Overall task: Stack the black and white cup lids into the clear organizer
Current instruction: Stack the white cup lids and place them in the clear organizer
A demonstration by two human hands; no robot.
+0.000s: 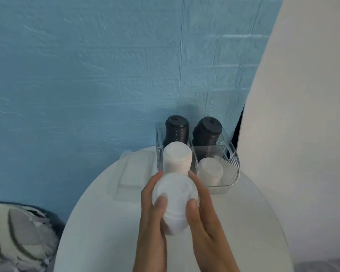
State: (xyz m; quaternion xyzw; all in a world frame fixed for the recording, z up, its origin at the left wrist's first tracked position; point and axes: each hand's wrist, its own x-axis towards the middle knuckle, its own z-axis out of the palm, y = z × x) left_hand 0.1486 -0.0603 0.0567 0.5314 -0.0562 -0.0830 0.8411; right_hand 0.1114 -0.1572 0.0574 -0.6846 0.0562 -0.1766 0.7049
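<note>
While both hands grip it from opposite sides, a tall stack of white round plastic cup lids point(175, 205) is held above the round white table point(110, 242), just in front of the clear ribbed plastic organizer point(231, 167). The left hand point(153, 218) wraps the stack's left side, thumb pressed on its front; the right hand point(204, 222) mirrors this on the right side. Both hands are closed on the stack.

The held stack is matte white, cylindrical, with a domed top lid showing a faint raised rim. Its lower part appears blurred.

The organizer stands at the table's far edge against the blue textured brick-pattern wall point(86, 75). It has transparent walls, a curved ribbed right end, and a central divider.

Contents by compartment:
- Rear left: one stack of black ridged lids point(177, 130).
- Rear right: a second black lid stack point(206, 132), leaning slightly.
- Front left: a tall white lid stack point(177, 160) rising above the rim.
- Front right: a shorter white lid stack point(210, 170).

A translucent rectangular plastic tray point(132, 173) lies flat just left of the organizer. A grey-striped fabric item point(18, 236) sits beyond the table's left side.
</note>
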